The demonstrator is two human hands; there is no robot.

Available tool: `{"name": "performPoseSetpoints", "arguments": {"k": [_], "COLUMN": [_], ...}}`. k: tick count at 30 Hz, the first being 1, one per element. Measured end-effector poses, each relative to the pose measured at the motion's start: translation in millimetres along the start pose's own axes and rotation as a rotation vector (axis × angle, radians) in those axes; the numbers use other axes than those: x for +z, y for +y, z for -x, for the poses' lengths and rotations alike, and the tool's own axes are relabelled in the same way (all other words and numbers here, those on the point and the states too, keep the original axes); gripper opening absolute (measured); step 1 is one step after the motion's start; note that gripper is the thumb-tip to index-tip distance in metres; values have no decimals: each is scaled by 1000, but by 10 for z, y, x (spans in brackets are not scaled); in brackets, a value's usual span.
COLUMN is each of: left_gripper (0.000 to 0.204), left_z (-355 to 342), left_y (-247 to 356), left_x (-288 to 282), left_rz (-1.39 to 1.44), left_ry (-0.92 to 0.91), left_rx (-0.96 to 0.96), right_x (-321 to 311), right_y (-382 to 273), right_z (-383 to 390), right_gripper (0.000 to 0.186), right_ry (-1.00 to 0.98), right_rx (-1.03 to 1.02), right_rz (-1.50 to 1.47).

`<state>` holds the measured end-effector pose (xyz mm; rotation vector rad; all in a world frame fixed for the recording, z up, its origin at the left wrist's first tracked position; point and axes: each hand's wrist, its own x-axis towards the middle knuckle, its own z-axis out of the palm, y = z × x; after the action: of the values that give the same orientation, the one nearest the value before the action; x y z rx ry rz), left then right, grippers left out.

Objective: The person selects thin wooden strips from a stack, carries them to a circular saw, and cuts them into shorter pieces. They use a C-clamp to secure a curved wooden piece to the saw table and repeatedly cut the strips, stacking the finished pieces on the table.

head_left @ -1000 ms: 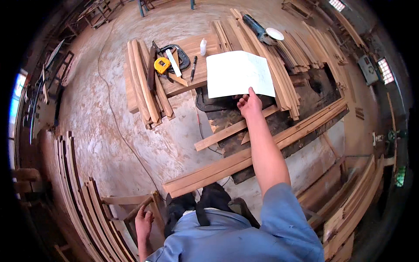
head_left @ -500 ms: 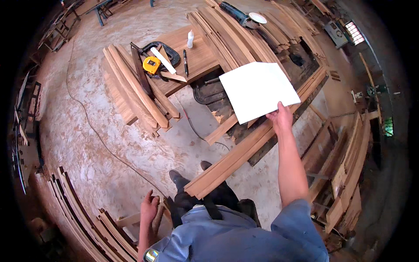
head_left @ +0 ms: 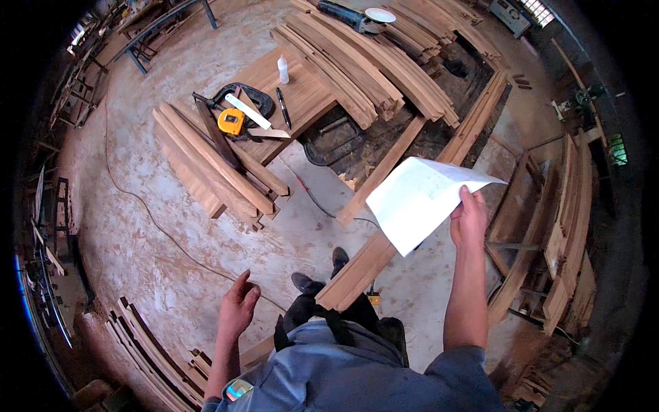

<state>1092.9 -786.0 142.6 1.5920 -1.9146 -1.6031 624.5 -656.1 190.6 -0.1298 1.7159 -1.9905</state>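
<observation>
A sheet of white paper (head_left: 419, 206) with faint marks is in my right hand (head_left: 469, 220), its thumb on the sheet's near right part; the sheet hangs over a bundle of wooden strips (head_left: 357, 275). My left hand (head_left: 240, 300) is in the air at lower left, empty, fingers loosely bent and apart. On the wooden board (head_left: 309, 82) ahead are a yellow tape measure (head_left: 230, 121), a black pen (head_left: 283, 109), a white bottle (head_left: 283, 69), a white straight strip (head_left: 246, 110) and a black clamp-like tool (head_left: 263, 96).
An angle grinder (head_left: 340, 18) lies on stacked timber (head_left: 405, 75) at the back. More boards (head_left: 563, 233) lean on a frame at right, and long strips (head_left: 137, 350) lie at lower left. A cable (head_left: 158, 230) runs across the concrete floor. A blue metal stand (head_left: 130, 55) is at back left.
My right hand has brought the paper rightward and toward me, off the bench tools. My left hand has risen and moved slightly rightward. The view has shifted as well.
</observation>
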Motion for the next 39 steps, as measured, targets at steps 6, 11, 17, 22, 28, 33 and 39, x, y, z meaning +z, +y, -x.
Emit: {"name": "performPoseSetpoints", "arguments": {"k": [6, 11, 17, 22, 28, 33, 39], "left_gripper": [47, 46, 44, 45, 45, 47, 49], "left_z": [-103, -175, -388, -560, -597, -687, -687], "left_y": [518, 466, 147, -115, -517, -737, -649], "left_x": [137, 82, -264, -856, -1296, -1405, -1453], "left_rz": [-70, -154, -210, -252, -99, -182, -152], "left_ry": [-94, -186, -260, -165, -35, -108, -141], "left_rx": [63, 83, 173, 64, 28, 27, 5], "right_x": [100, -36, -298, -463, -252, -360, -596], "right_y": [-91, 274, 959, 1231, 1088, 1004, 903], "right_z": [15, -195, -457, -525, -445, -151, 140], "right_gripper": [28, 34, 36, 31, 29, 34, 41], "right_ry": [-99, 15, 145, 257, 420, 423, 579], "right_rx": [-27, 163, 410, 363, 329, 318, 161], "right_rz": [-229, -150, -165, 48, 383, 544, 526]}}
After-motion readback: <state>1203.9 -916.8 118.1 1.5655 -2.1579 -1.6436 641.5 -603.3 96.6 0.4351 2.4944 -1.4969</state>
